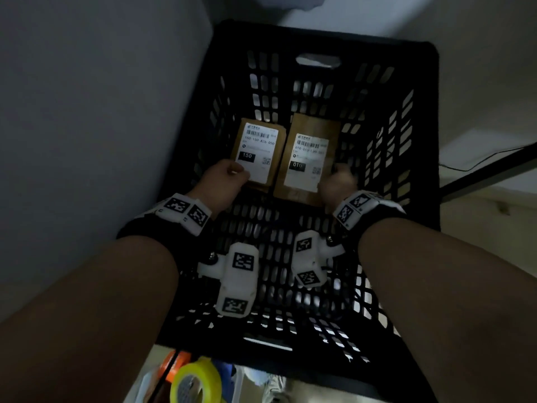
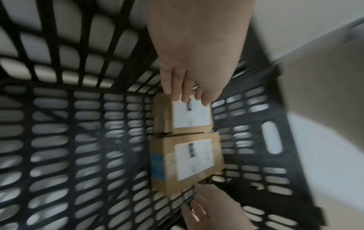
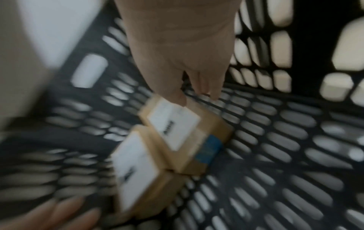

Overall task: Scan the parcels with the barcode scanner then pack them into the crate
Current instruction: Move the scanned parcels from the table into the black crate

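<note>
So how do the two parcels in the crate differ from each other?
The left parcel shows "150" on its label; the right parcel shows "010". The left hand touches the left parcel's label, while the right hand is beside the right parcel. Both are brown cardboard, lying flat side by side on the crate floor.

yellow tape roll [image 1: 195, 381] | orange tape roll [image 1: 174, 362] beside it | black cable [image 1: 479, 163]

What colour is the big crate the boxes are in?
Black, with slotted walls; the crate shows best in the head view.
</note>
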Demonstrator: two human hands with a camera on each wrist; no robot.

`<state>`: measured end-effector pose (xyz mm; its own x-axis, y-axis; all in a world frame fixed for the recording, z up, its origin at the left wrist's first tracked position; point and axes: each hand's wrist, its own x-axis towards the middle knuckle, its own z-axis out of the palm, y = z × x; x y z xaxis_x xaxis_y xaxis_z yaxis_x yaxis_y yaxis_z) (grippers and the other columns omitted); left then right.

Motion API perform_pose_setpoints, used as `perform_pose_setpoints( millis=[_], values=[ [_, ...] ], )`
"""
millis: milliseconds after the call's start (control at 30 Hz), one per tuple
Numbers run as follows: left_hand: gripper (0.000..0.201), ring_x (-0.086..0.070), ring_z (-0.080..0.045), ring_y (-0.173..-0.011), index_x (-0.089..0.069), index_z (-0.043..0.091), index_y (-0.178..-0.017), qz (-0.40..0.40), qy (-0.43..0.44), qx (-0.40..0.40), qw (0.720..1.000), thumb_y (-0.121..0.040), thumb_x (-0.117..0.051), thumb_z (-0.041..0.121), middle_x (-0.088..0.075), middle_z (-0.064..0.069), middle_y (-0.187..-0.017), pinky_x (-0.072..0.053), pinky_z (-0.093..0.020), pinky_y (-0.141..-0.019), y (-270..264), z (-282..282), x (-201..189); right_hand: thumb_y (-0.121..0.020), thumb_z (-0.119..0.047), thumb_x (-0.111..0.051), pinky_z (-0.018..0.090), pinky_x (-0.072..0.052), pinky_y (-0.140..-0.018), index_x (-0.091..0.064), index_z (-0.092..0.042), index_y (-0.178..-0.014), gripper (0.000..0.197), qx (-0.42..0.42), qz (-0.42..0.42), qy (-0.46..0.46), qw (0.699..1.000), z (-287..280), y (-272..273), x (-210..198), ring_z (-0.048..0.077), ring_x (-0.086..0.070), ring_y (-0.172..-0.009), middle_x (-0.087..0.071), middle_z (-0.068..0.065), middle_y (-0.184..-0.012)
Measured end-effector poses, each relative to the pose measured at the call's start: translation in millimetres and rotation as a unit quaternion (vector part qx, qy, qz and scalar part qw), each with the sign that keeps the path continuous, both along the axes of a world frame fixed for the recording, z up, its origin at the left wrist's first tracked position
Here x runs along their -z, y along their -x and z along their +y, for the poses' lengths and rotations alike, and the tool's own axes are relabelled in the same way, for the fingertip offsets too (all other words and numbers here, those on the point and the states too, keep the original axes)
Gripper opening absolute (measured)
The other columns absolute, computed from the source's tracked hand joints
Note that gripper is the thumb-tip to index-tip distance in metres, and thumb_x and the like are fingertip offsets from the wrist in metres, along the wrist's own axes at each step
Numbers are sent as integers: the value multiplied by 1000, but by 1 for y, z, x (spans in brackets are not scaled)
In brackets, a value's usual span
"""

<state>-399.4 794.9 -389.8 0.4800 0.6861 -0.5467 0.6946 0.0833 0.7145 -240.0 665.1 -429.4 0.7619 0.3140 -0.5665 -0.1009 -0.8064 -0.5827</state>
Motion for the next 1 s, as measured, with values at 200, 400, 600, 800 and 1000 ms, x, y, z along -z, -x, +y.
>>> perform_pose_setpoints(
  millis=[200, 400, 600, 800, 1000],
  values=[
    [7, -60, -23, -93, -58, 15, -94, -9, -54, 22, 998, -95, -54, 21, -65, -14, -105, -50, -37, -87, -3, -5, -102, -98, -13, -46, 32, -45, -85, -60, -5, -122, 29, -118, 27, -10, 993, 3, 2, -113, 31, -55, -117, -61, 16, -122],
    [20, -60, -20, -88, -55, 23, -77, -42, -91, 51, 994, -95, -50, 18, -65, -9, -98, -48, -33, -87, -14, -45, -253, -96, -14, -49, 42, -52, -93, -66, 3, -110, 27, -63, 0, -82, 995, -24, 17, -255, 34, -62, -107, -67, 20, -111],
    [16, -66, -27, -95, -61, 23, -76, -85, -122, 84, 985, -81, -52, 36, -69, -8, -94, -49, -44, -94, -28, -119, -390, -91, -7, -53, 38, -53, -86, -62, -18, -73, 23, -60, -26, -211, 975, -108, 7, -403, 23, -64, -83, -68, 8, -79],
    [7, -50, -20, -86, -53, 17, -93, -145, -85, 130, 977, -97, -48, 20, -51, -9, -94, -42, -31, -77, -60, -220, -469, -91, 5, -48, 14, -46, -48, -56, -17, -71, 31, -5, -89, -295, 951, -218, -16, -517, 10, -55, -54, -60, 6, -68],
    [10, -59, -18, -97, -59, 16, -101, -154, -43, 181, 970, -96, -52, 21, -62, -8, -105, -49, -25, -79, -113, -323, -495, -90, -7, -56, 33, -52, -84, -63, -19, -85, 14, 26, -205, -206, 956, -349, -59, -562, 20, -63, -88, -66, 4, -87]
  ],
)
